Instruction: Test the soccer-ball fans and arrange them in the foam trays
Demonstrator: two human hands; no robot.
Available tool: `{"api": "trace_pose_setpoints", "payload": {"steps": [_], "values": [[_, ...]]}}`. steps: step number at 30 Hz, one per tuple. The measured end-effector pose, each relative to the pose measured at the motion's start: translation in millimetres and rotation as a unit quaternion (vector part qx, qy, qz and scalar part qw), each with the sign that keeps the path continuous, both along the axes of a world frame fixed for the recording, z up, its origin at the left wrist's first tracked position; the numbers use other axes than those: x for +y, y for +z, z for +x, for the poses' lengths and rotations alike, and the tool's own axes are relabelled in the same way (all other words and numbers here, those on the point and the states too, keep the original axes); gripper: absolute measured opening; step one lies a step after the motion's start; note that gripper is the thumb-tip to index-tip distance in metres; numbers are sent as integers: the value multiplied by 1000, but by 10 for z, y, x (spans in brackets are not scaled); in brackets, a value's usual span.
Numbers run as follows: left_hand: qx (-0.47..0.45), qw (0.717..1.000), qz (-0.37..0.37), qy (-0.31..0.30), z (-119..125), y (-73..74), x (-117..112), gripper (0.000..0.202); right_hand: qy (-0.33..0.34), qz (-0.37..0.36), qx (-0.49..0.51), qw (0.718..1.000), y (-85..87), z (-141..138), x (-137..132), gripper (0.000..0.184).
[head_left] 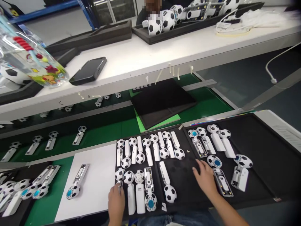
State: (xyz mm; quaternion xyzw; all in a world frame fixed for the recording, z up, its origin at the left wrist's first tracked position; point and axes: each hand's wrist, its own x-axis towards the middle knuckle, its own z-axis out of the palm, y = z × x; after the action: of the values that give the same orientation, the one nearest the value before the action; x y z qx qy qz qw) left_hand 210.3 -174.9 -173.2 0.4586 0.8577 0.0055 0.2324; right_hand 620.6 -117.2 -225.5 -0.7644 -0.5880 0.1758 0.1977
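Rows of white handheld fans with football-patterned heads lie on a black foam mat (256, 160). My left hand (116, 202) is at the mat's near edge, its fingers closed on the narrow lower end of a football-headed fan (119, 174). My right hand (205, 179) rests open on the mat, fingers apart and holding nothing. Closest to it is an opened fan body (222, 182) with its circuit board showing. Next to that lies a fan head with a blue hub (214, 161).
A white sheet (90, 179) bearing an opened fan adjoins the mat on the left. Beyond it run a green conveyor belt (110, 131) and a white shelf (131, 70) holding a black phone, a clear printed bag and a tray of football heads. A person sits at the far side.
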Motion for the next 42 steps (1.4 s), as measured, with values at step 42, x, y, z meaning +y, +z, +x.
{"api": "trace_pose_setpoints", "payload": {"steps": [42], "values": [[86, 966, -12, 242, -2493, -250, 495, 65, 391, -36, -104, 914, -110, -2331, 3065, 46]]}}
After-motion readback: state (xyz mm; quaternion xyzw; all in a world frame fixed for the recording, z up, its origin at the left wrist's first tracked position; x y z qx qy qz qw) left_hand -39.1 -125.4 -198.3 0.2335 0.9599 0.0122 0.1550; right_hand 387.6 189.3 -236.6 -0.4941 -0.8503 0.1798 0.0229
